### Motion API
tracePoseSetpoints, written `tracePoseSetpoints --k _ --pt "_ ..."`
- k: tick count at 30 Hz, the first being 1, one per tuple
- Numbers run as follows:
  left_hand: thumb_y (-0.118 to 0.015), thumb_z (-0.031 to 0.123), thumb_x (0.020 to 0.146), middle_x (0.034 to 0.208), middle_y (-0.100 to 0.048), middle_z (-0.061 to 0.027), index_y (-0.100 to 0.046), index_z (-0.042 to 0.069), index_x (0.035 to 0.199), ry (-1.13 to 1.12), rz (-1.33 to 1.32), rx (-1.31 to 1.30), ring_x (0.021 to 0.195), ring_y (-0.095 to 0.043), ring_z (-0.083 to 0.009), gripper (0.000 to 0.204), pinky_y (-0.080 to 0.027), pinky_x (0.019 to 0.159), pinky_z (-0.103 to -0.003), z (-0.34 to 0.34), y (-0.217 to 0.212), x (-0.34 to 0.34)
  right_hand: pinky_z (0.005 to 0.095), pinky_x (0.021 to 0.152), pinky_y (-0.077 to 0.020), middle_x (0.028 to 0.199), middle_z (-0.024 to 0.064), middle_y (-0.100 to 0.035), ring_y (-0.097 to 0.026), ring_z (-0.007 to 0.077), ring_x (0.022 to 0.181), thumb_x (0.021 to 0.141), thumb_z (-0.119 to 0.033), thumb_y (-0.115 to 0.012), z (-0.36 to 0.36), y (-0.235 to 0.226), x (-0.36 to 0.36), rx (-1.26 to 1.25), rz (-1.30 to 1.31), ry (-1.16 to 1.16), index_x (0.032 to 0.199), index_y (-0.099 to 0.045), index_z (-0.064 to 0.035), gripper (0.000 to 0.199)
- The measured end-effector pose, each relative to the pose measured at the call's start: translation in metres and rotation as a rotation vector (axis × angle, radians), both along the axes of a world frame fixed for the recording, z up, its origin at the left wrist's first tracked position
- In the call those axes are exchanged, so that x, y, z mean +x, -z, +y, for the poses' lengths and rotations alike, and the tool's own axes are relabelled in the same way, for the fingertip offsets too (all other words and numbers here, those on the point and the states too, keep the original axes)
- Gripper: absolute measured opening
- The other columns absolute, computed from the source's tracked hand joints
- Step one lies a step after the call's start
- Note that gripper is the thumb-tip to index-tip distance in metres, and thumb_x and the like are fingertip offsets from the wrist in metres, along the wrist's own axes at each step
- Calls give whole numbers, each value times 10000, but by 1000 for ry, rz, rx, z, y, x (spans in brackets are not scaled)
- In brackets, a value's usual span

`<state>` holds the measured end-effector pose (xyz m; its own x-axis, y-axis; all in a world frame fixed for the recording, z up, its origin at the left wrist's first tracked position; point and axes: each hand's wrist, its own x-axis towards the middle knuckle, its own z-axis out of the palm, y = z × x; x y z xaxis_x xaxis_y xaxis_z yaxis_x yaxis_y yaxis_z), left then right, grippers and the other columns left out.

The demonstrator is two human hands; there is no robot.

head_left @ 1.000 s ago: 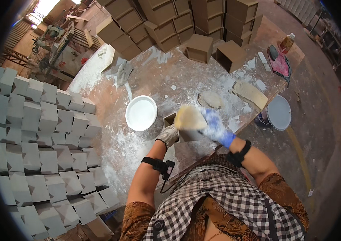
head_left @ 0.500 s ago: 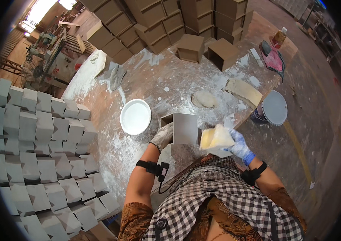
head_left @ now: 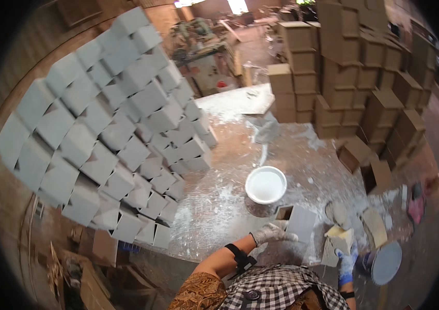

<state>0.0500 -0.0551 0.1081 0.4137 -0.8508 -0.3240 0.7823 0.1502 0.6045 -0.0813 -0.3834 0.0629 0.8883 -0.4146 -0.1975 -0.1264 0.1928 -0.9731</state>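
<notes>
My left hand (head_left: 273, 233), in a pale work glove, has its fingers stretched out by the near left side of a small box (head_left: 301, 223). The box has a white-coated face, and its open end shows bare brown board inside. Whether the fingertips touch it, I cannot tell. In a blue and white glove, my right hand (head_left: 347, 262) grips a yellow sponge (head_left: 339, 238) smeared with white, to the right of the box. Beneath the sponge shows a pale flat piece (head_left: 329, 253). A round white tub (head_left: 266, 185) of white liquid stands beyond the box.
White-coated boxes (head_left: 142, 101) are stacked high at the left. Brown uncoated boxes (head_left: 341, 77) form a pile at the far right. A lidded bucket (head_left: 386, 262) stands by my right hand, near a rough pale slab (head_left: 374, 227). White splashes cover the table (head_left: 219, 191).
The view has swung left, showing more of the coated stack. My left hand has come out of the box's open end, fingers now extended. The sponge stays in my right hand.
</notes>
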Motion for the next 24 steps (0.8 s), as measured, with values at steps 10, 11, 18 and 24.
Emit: tracePoseSetpoints --k 10,11,18,24 --pt "-680 304 749 1030 -580 -49 -502 48 1147 -357 -661 595 981 -505 -156 505 -404 853 -320 -15 -51 -48 298 913 -387 1237 110 -440 -448 215 1088 548 103 -706 -19 32 37 -16 63 -26 1280 -339 18 823" --pt "-677 284 754 1034 -576 -41 -501 49 1148 -388 -612 580 982 -499 -145 491 -402 854 -315 -17 -50 -51 299 911 -388 1238 109 -438 -446 215 1087 552 102 -706 -18 31 40 -26 79 -14 1280 -338 16 820" --pt "-618 196 818 979 -598 -4 -558 46 1070 -433 -566 484 911 -518 -79 300 -422 792 -250 -25 -39 -57 303 897 -395 1225 120 -438 -447 218 1073 553 99 -704 -24 37 55 -86 25 -150 1271 -341 17 808" --pt "-626 258 821 786 -609 42 -636 48 888 -580 -407 451 714 -521 -37 221 -423 608 -219 -26 -52 -48 291 886 -402 1236 117 -441 -453 220 1067 570 92 -685 -11 11 55 14 78 -90 1293 -325 27 811"
